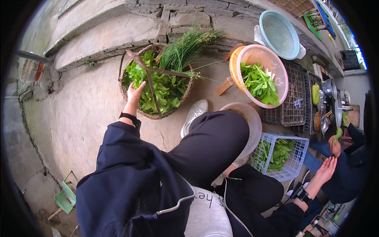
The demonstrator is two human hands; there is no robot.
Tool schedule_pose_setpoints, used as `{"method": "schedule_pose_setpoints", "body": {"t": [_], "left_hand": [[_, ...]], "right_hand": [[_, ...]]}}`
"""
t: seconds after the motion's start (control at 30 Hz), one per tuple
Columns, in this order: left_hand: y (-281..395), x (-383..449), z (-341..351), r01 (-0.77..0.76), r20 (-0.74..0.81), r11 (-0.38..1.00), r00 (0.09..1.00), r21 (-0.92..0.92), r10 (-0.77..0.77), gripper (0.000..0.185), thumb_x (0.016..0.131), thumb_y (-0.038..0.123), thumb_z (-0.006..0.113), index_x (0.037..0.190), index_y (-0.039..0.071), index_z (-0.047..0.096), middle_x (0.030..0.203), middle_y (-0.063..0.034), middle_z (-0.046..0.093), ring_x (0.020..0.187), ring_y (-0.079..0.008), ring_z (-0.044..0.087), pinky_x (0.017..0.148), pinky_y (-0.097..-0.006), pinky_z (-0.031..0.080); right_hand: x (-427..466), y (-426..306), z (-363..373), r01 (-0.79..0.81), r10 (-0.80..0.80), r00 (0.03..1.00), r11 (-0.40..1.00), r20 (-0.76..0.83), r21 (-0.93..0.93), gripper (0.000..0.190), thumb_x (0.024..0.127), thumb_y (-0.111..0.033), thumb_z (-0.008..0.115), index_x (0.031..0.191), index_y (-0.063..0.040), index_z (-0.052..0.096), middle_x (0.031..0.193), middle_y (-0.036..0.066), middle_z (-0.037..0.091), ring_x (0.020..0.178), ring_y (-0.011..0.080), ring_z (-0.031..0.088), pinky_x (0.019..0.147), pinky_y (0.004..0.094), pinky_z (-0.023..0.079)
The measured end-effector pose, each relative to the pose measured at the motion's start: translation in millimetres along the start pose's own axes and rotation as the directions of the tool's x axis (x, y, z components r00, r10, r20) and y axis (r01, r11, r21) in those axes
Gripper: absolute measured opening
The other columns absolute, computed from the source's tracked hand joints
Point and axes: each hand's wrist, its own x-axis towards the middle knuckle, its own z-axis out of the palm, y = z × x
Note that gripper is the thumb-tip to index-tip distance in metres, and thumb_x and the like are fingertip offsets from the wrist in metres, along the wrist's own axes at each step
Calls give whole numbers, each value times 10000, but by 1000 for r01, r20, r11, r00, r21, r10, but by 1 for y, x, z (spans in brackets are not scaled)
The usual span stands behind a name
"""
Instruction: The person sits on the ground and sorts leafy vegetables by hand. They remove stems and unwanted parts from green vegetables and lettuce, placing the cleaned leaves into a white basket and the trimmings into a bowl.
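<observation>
My left hand (pixel 135 91) is at the left rim of a woven basket (pixel 189 89) full of leafy lettuce (pixel 161 91), its thumb and fingers on the pale green leaves. A bunch of thin green stalks (pixel 183 49) lies across the basket's far side. On the right, my right hand (pixel 325 169) is held out palm up with nothing in it. Nearest to it is a blue plastic crate (pixel 300 154) with green leaves (pixel 279 154) inside. A pink colander (pixel 282 80) holding leafy greens (pixel 260 83) rests on a wooden stool (pixel 226 86).
A pale plastic basin (pixel 255 130) sits partly behind my knee. A light blue colander (pixel 279 34) and black crates (pixel 293 94) stand beyond. At right, a co-worker's hand (pixel 335 146) holds a green piece near pans (pixel 324 121). A green chair (pixel 65 198) is at lower left.
</observation>
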Motion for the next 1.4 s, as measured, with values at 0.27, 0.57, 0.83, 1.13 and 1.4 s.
{"method": "schedule_pose_setpoints", "body": {"t": [0.27,0.57,0.83,1.13,1.4], "left_hand": [[8,-1,-31,-144,8,880,986,-453,165,508,781,51,810,1224,49,561,1056,-73,683,906,-197,667,781,-333,554],[18,-22,-77,354,390,676,915,-647,-106,398,887,103,700,1253,48,553,1112,-122,676,981,-271,678,853,-411,579],[137,-148,-70,207,432,661,881,-721,195,409,912,134,679,1277,28,528,1141,-124,666,973,-232,683,847,-360,584],[295,-370,102,115,550,606,576,-787,605,388,931,120,637,1292,54,510,1153,-94,631,988,-208,655,834,-356,565],[249,-486,210,266,698,673,489,-691,523,393,950,54,578,1328,50,469,1195,-111,609,1042,-228,638,890,-372,557]], "right_hand": [[-64,-16,21,-13,18,992,999,126,-41,339,967,-125,617,1294,-54,564,1271,59,607,1078,128,569,895,276,439],[-129,-22,79,-93,101,906,995,410,-40,262,991,-142,581,1242,-69,576,1276,53,610,1008,91,581,849,244,442],[-207,-56,136,-108,86,682,994,726,-16,200,962,-55,584,1157,-25,616,1126,101,658,884,98,606,768,229,492],[-295,-115,176,-121,3,381,992,925,47,348,849,16,712,1174,15,585,1019,88,668,902,143,669,797,268,559],[-277,-91,119,-271,114,726,954,679,130,301,821,58,711,1086,19,572,972,72,661,833,122,650,745,239,542]]}}
